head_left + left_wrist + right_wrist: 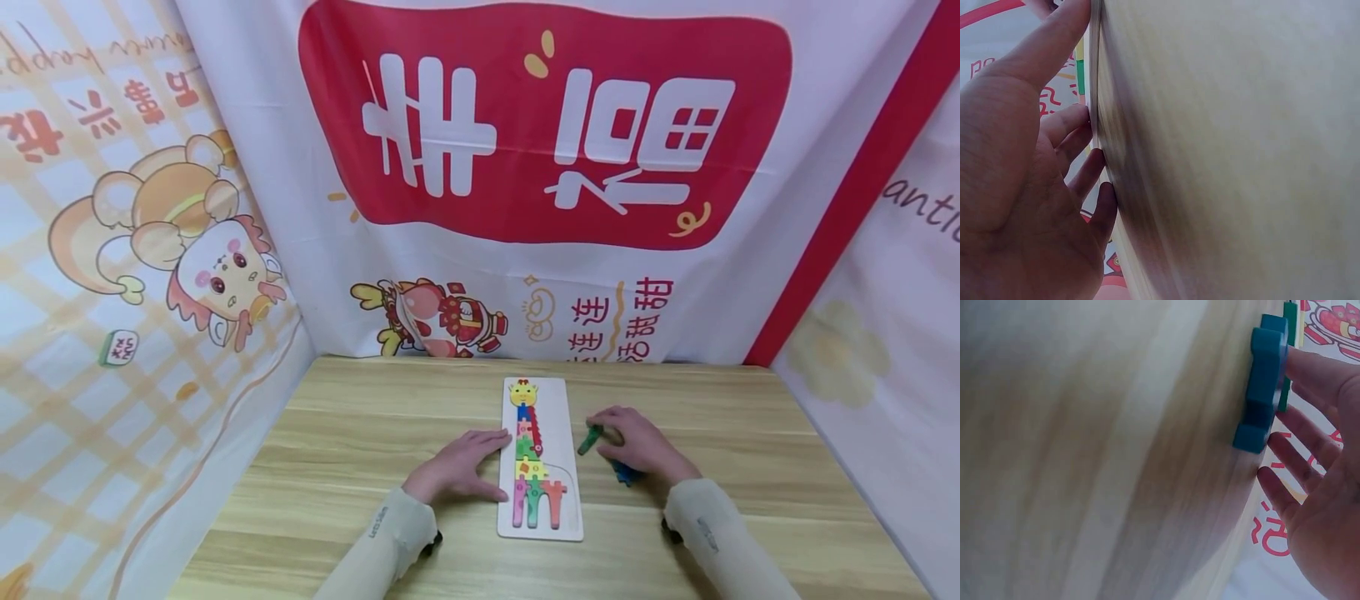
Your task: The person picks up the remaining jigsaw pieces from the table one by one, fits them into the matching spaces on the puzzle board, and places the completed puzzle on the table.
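Observation:
A white giraffe puzzle board [551, 408] lies upright before me, with a yellow head, neck pieces, a red mane and several leg pieces in it. My left hand [467, 468] rests along the board's left edge, thumb near the lower corner and fingers higher up. In the left wrist view, its fingertips [1105, 194] are at the board's edge. Right of the board, my right hand [639, 443] holds a green puzzle piece [588, 440] by the fingertips. Partly under that hand lies a blue puzzle piece [624, 473], its side facing the right wrist view.
A wood-grain table [360, 417] carries the board and loose pieces. Behind it hangs a white cloth [697, 292] with a large red printed panel. A checked printed cloth [67, 317] stands along the left side, another cloth at the right.

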A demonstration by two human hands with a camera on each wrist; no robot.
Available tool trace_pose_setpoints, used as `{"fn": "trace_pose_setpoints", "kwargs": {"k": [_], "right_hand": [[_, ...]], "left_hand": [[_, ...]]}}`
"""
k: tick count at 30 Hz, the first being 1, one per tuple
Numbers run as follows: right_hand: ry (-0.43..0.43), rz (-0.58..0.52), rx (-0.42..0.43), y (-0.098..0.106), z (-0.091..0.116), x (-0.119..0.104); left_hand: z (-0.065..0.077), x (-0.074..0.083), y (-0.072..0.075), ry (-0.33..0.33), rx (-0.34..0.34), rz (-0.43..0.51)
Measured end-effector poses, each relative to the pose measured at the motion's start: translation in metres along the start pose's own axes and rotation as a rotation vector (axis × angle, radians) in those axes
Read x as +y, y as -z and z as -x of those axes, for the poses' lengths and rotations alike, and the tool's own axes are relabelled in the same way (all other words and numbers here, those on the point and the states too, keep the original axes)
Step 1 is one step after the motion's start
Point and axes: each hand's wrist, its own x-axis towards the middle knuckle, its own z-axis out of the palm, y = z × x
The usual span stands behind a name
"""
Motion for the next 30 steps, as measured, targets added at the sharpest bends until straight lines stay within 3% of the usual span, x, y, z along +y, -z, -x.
{"fn": "trace_pose_setpoints", "kwargs": {"k": [12, 19, 30], "right_hand": [[-0.029, 0.001, 0.008, 0.002, -0.004, 0.004], [-0.120, -0.159, -0.005, 0.008, 0.001, -0.002], [-0.129, -0.317, 0.046, 0.012, 0.008, -0.011]], "left_hand": [[0.002, 0.002, 0.001, 0.000, -0.001, 0.021], [0.001, 0.001, 0.000, 0.001, 0.000, 0.006], [0.001, 0.001, 0.001, -0.006, -0.001, 0.014]]}}
